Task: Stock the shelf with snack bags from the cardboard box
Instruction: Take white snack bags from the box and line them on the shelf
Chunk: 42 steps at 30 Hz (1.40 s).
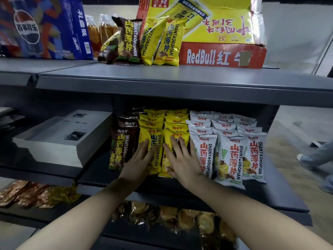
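Both hands lie flat against the front of the two rows of yellow snack bags [156, 156] on the middle shelf [270, 195]. The left hand [139, 157] is on the left row's front bag, beside the brown bags [120, 148]. The right hand [182, 160] is on the right row's front bag, just beside the white bags [228, 156]. The fingers of both are straight and slightly spread, pressing on the packets and gripping nothing. These bags stand upright, long axis vertical, with each row running straight back from the palms, so a push to square them would likely go directly away from the person. The stock not yet shelved sits above the hands: loose yellow bags [167, 42] and a brown bag [128, 40] lean on the top shelf [162, 74], touching the left end of the RedBull cardboard box [221, 55]. They stand almost straight over the yellow rows, so either hand could reach up for them; the right is probably nearer the box itself.
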### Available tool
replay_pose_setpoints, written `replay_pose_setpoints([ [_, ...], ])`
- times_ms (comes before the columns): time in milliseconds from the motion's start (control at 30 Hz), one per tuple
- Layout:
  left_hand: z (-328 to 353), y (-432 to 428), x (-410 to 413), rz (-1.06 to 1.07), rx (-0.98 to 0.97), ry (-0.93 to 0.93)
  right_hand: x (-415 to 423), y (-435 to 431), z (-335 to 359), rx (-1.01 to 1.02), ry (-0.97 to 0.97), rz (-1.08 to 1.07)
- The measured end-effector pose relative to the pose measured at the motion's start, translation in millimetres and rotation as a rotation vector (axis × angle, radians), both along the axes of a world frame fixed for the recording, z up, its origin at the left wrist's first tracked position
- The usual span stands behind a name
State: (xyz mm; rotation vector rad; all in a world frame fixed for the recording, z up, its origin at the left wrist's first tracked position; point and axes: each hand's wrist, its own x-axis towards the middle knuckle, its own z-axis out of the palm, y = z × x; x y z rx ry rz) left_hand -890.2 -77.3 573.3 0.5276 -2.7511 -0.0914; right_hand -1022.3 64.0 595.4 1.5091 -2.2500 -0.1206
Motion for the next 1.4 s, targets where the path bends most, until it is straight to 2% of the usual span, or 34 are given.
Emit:
replay_pose_setpoints([
  [133,0.8,-6.9,-1.7,-0.093,0.004,0.035,-5.8,2.4,-3.1,0.004,0.018,-0.046],
  [333,2.9,-6.1,0.4,-0.013,-0.138,-0.067,-8.3,4.6,-0.4,0.035,0.013,-0.015],
  [467,8.7,-5.8,14.6,0.02,-0.316,0.131,-6.1,16.6,5.4,-0.006,0.031,0.085],
  [533,10.8,-13.1,24.4,0.183,-0.259,0.178,-2.2,20.7,9.3,-0.083,0.047,0.098],
  [633,8.4,-34.0,32.6,0.441,0.051,0.267,3.9,14.1,10.7,-0.096,0.027,0.176],
  [733,10.6,-48.0,28.5,0.432,0.396,0.314,13.7,-3.1,14.3,-0.043,-0.008,0.238],
  [800,10.8,-49.8,20.9,0.366,0.532,0.394,21.1,-17.4,16.4,0.007,0.003,0.271],
  [933,3.8,-50.6,10.5,0.322,0.56,0.446,29.7,-49.5,16.2,0.099,0.066,0.347],
  [1033,1.7,-53.4,8.4,0.308,0.525,0.434,28.1,-66.1,15.7,0.174,0.086,0.3],
  [1200,3.0,-53.7,6.6,0.275,0.544,0.477,33.0,-79.1,5.2,0.114,0.054,0.119],
  [1400,4.0,-50.5,11.5,0.254,0.575,0.471,42.3,-92.7,-3.7,0.069,-0.032,0.057],
])
